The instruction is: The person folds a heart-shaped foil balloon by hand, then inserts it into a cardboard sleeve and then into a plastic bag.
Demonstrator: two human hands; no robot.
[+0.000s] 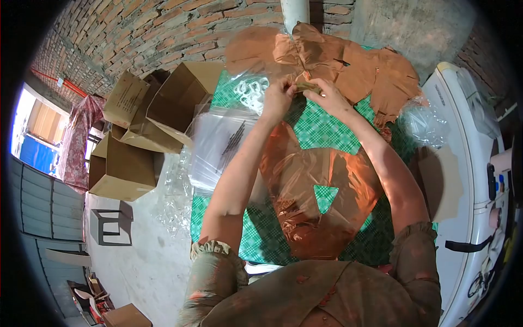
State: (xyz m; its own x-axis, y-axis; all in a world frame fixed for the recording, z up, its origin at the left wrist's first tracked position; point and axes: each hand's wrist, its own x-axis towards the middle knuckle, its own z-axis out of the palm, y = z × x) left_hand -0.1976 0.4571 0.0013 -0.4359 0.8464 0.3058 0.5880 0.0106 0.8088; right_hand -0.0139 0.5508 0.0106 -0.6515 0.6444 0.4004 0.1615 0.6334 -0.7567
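Head cam: left hand and right hand are both pinching some small yellowish-brown bit over a green plaid tablecloth, crumpled brown sheeting just beyond.

Bright daylight; tall white-lit doorway at far L nearly blown out. Hard shadows on green-plaid tablecloth, glare on stacked clear-plastic sheets. Fisheye bows red-brown brick wall; edges soft, corners blk.
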